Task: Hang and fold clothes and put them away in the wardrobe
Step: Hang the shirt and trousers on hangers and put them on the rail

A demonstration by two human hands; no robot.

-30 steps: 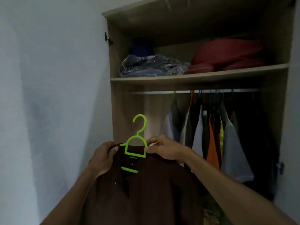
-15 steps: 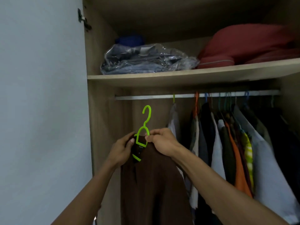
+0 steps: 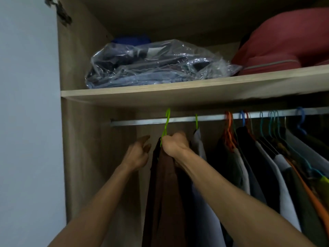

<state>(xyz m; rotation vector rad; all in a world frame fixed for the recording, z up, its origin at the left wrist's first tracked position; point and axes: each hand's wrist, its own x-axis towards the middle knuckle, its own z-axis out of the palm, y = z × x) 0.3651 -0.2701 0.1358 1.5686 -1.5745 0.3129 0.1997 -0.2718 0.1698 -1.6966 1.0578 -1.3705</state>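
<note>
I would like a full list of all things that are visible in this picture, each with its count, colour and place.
brown shirt: one, dark brown, hanging at the left end of the row
green hanger: one, bright green, carries the brown shirt, hook at the rail
rail: one, grey metal, under the shelf
shelf: one, light wood, above the rail
plastic bag of clothes: one, clear, on the shelf, left
red cushion: one, dark red, on the shelf, right
hanging clothes: many, mixed colours, right of the brown shirt
left hand: open, beside the brown shirt
right hand: grips the green hanger's neck
</note>
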